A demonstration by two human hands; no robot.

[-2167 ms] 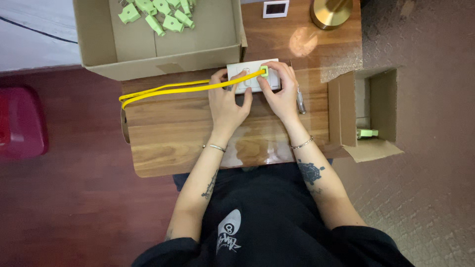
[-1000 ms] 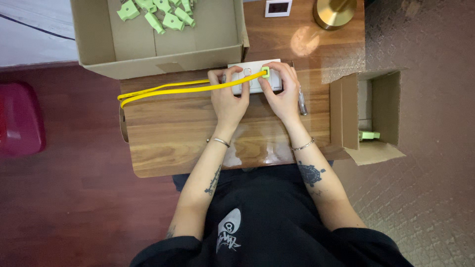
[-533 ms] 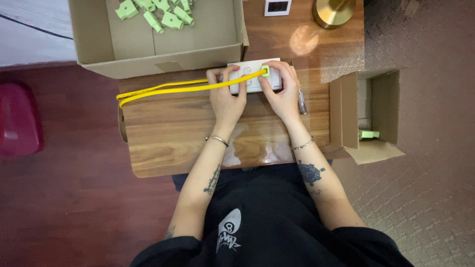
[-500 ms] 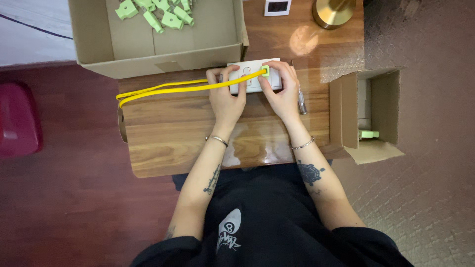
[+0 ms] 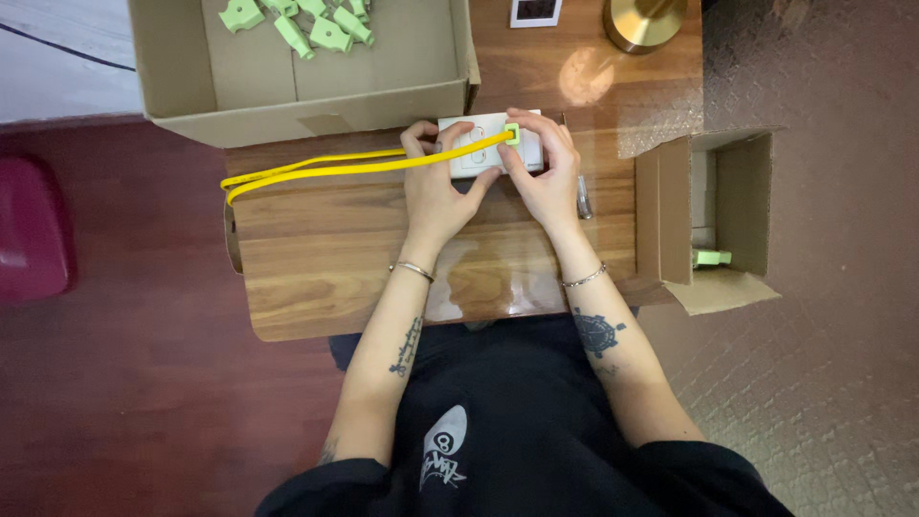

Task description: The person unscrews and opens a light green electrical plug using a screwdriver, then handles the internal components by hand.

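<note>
We had both hands on a white outlet plate (image 5: 476, 146) lying flat at the far edge of the wooden bench (image 5: 335, 258): left hand (image 5: 438, 187) pinning its left end, right hand (image 5: 541, 172) clenched on its right end, fingertips by the small green plug (image 5: 513, 133). The yellow cable (image 5: 325, 168) ran from that plug leftward, long axis across the bench, over the left hand's fingers. So the plug sat nearer our right grip.

The table (image 5: 316, 278) is glossy varnished wood. At twelve o'clock sits a matt cardboard box (image 5: 287, 96); the white plate (image 5: 474, 148) looks like smooth plastic, and the yellow cable (image 5: 335, 168) like smooth rubbery plastic.
</note>
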